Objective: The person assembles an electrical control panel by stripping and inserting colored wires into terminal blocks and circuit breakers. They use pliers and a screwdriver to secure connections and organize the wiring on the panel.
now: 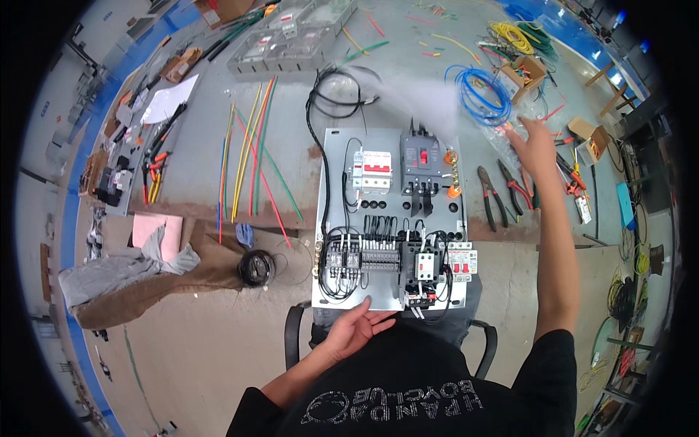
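Observation:
A metal mounting plate (338,146) with wired electrical parts leans from the table's edge to my lap. My left hand (354,333) is palm up at its lower edge, thumb against the plate and fingers stretched out loosely. On the plate are a grey circuit breaker (420,164), a white breaker with a red switch (376,169), a terminal block row (380,260) and a contactor (424,266). My right hand (534,149) reaches over clear plastic bags (537,113) beside a blue wire coil (484,98), fingers apart. A whitish translucent blur (419,98) lies above the plate.
Pliers (492,198) lie right of the plate. Coloured wires (255,156) lie to its left, near a black cable loop (335,95). Clear plastic boxes (291,47) stand at the back; a small carton (520,76) is at right. Clothing (145,277) hangs at left.

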